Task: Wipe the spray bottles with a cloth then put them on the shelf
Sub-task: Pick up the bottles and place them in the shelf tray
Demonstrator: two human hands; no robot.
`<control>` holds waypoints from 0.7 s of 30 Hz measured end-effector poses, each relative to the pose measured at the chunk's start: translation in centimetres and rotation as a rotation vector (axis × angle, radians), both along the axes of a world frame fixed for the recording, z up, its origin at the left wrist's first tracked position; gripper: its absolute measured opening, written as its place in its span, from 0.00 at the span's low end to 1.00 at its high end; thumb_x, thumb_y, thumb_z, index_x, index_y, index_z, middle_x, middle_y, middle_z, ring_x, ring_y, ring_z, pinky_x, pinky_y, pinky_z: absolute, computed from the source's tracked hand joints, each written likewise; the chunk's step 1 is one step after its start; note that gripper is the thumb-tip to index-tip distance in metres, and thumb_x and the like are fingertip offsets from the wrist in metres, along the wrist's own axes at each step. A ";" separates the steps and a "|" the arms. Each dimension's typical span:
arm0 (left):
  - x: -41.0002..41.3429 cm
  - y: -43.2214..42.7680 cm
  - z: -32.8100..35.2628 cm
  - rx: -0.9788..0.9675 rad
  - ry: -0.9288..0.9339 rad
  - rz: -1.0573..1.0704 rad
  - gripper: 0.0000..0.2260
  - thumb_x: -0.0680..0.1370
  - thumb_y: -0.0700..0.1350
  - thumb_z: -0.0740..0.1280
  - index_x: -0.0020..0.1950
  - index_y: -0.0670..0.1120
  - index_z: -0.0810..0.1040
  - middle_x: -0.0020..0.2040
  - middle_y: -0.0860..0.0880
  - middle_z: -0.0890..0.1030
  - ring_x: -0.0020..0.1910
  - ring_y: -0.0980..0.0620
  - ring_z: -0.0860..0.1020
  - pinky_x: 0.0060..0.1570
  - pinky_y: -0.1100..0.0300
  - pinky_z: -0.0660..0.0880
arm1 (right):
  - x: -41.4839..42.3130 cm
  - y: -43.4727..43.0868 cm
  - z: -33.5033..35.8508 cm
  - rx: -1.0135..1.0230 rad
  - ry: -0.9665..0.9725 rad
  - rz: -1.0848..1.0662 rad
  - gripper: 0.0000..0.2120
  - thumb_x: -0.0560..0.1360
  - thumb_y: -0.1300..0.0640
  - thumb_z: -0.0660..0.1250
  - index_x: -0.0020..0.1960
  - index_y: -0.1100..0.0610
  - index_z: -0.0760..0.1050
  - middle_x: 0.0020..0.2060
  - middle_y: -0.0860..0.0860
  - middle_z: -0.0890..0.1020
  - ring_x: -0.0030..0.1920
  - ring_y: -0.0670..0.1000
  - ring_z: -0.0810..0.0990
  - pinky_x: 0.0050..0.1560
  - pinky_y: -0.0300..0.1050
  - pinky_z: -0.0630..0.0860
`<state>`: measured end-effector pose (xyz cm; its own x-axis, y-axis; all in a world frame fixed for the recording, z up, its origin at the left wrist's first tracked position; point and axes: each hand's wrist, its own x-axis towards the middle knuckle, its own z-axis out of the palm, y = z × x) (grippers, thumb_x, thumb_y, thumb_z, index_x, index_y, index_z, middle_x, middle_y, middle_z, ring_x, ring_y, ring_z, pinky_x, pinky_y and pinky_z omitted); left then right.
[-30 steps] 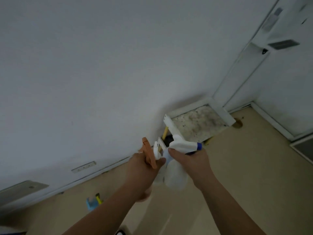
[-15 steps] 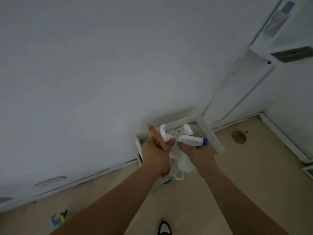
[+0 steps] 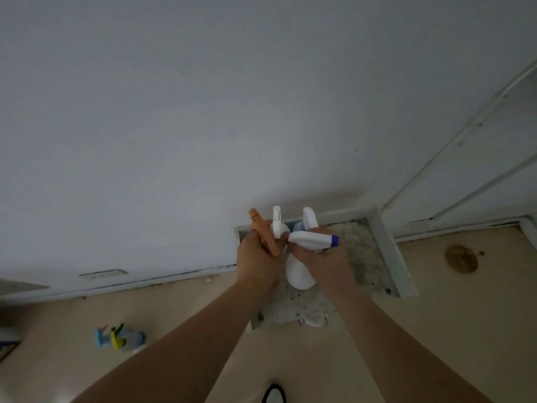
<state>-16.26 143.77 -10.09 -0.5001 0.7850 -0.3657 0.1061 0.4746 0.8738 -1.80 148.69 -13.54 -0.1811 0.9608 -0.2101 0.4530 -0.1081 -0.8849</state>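
Above the shelf (image 3: pixel 374 257), arms straight: left hand (image 3: pixel 255 263) grips an orange sprayer (image 3: pixel 263 232), perhaps; right hand (image 3: pixel 322 263) grips a white bottle (image 3: pixel 299 273).

Both hands meet above a white-framed shelf (image 3: pixel 386 251) with a speckled top, set against the white wall (image 3: pixel 203 112). The left hand (image 3: pixel 257 264) grips an orange trigger head (image 3: pixel 263 232). A white trigger head (image 3: pixel 277 223) rises just beside it, and it is unclear whether the same hand holds it. The right hand (image 3: pixel 324 261) holds a white spray bottle (image 3: pixel 299 273) by the neck, its blue-tipped nozzle pointing right. Another white spray head (image 3: pixel 310 218) shows behind. On the beige floor (image 3: pixel 436 330) lie a blue and yellow spray bottle (image 3: pixel 119 337), well to the left, and a brass drain cover (image 3: pixel 462 259) to the right.
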 end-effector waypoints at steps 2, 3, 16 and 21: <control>0.2 -0.4 -0.7 0.017 -0.014 -0.018 0.07 0.79 0.54 0.71 0.56 0.61 0.78 0.49 0.57 0.83 0.48 0.55 0.83 0.49 0.58 0.80 | 0.0 -0.5 -0.4 0.048 -0.019 0.019 0.29 0.69 0.37 0.78 0.61 0.53 0.77 0.55 0.50 0.82 0.54 0.51 0.83 0.60 0.55 0.82; 0.3 -0.8 -1.2 0.015 -0.045 0.004 0.08 0.79 0.55 0.70 0.58 0.62 0.78 0.50 0.57 0.84 0.49 0.54 0.83 0.50 0.56 0.81 | 0.1 -1.2 -0.6 0.052 -0.031 0.014 0.29 0.70 0.43 0.80 0.65 0.54 0.75 0.59 0.51 0.80 0.57 0.51 0.81 0.62 0.52 0.82; 0.1 -4.5 -6.1 -0.292 0.416 -0.224 0.25 0.69 0.71 0.65 0.50 0.53 0.84 0.65 0.53 0.80 0.62 0.50 0.78 0.61 0.49 0.77 | 2.7 -3.2 -4.0 0.266 0.001 -0.106 0.65 0.68 0.50 0.83 0.84 0.59 0.37 0.83 0.58 0.52 0.79 0.32 0.52 0.73 0.26 0.60; -0.5 -5.1 -5.9 -0.285 0.259 -0.235 0.10 0.66 0.59 0.75 0.41 0.56 0.82 0.52 0.58 0.80 0.60 0.56 0.76 0.54 0.57 0.72 | 2.7 -3.5 -2.9 0.239 -0.001 0.038 0.51 0.71 0.52 0.81 0.81 0.47 0.49 0.72 0.49 0.63 0.66 0.19 0.59 0.63 0.17 0.61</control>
